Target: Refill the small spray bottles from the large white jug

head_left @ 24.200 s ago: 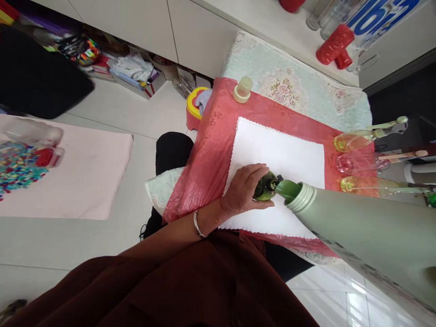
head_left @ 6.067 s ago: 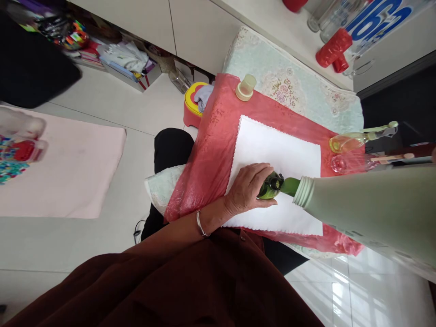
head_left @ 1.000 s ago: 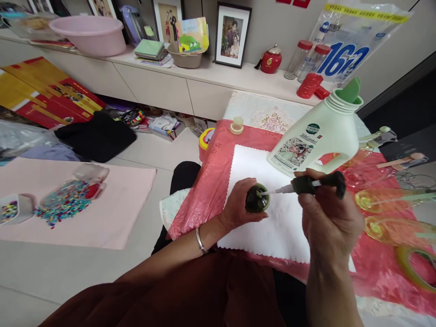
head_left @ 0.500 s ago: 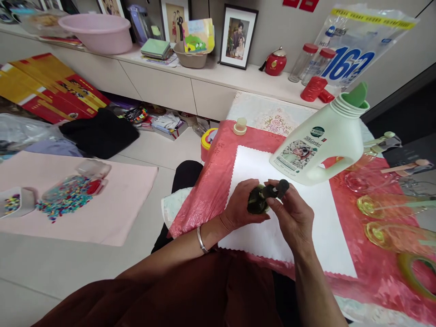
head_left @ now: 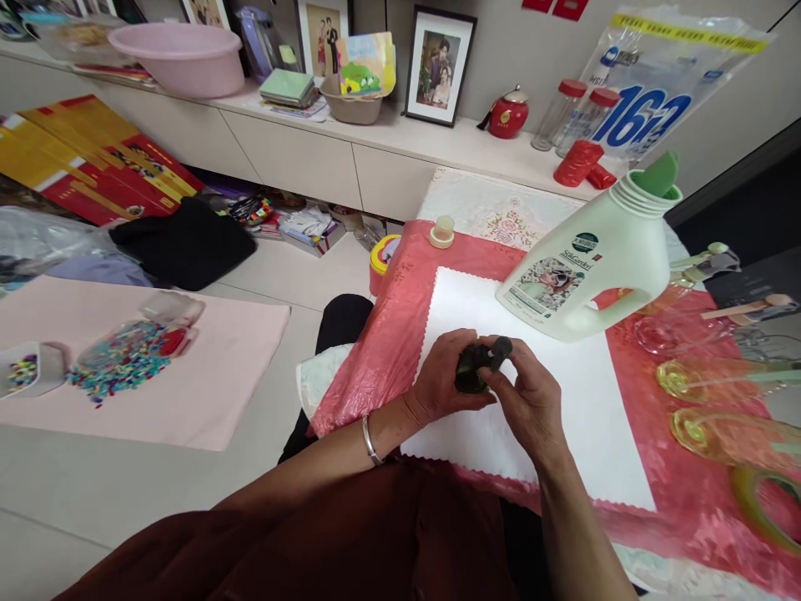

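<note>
My left hand [head_left: 438,373] is wrapped round a small dark green bottle [head_left: 466,377] above a white scallop-edged sheet [head_left: 581,442]. Between thumb and fingers, my right hand [head_left: 533,396] grips a black tube-like top [head_left: 501,352] at the bottle's mouth. Its exact kind is unclear, and my fingers hide where it meets the bottle. Just beyond my hands stands a large pale green detergent jug [head_left: 576,267], a green spout in its uncapped neck. A translucent cap [head_left: 441,234] sits near the table's far left corner.
Several clear and yellow bottles with pump or spray tops lie along the right, near a roll of tape [head_left: 769,505]. Red plastic [head_left: 369,367] covers the table. On the left, a pink mat [head_left: 244,351] bears coloured beads [head_left: 118,371] and a white bowl [head_left: 47,376].
My right hand has moved left with the black top, closer to the bottle. My left hand and the bottle stay almost where they were.
</note>
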Available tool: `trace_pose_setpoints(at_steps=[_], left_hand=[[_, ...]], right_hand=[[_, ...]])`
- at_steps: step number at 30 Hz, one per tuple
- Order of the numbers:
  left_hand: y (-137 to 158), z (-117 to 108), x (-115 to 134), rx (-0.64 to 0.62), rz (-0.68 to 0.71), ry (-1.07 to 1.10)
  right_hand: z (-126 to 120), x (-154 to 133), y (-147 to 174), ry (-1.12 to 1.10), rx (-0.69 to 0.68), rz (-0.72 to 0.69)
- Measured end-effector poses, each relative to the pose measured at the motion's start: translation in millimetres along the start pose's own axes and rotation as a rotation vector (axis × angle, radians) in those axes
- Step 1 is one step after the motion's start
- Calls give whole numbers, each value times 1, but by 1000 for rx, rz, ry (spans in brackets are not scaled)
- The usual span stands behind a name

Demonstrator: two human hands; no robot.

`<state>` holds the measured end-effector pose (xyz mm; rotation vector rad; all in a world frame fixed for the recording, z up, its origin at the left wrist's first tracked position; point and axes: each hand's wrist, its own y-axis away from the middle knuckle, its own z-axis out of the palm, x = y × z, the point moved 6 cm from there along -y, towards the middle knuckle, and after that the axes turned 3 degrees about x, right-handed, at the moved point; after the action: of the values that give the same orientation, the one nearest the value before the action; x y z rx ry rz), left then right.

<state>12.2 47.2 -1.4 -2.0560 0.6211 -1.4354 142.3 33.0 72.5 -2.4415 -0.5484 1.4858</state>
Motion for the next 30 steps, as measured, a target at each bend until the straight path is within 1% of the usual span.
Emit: trace_pose_setpoints(at_steps=[4,10,13,16,18,20,24,26,28,30], left_hand=[[-1,-2,4,15,18,-23],[-1,-5,7,0,18,-7],[-2,-5,7,4,25,0],[-4,-6,8,12,21,24],[-6,-5,8,-19,-23,41],[-7,-4,8,-53,-53,52],[-4,-6,9,-1,22,-3],[-2,-5,7,14,30,-19],[-1,-4,5,2,10,0],[-1,-4,4,-6,-21,26]], right_hand=[[1,-1,-2,36,2,-16],[3,1,-6,28,72,-59],[4,-1,-6,42,40,-72],[4,-2,-3,-54,-18,-32],[4,-1,1,-101,-28,8],[4,3,5,-100,-1,40],[6,13,8,-124,66,72],[7,17,7,-152,82,84],[8,19,5,-171,80,90],[9,16,3,-213,45,86]])
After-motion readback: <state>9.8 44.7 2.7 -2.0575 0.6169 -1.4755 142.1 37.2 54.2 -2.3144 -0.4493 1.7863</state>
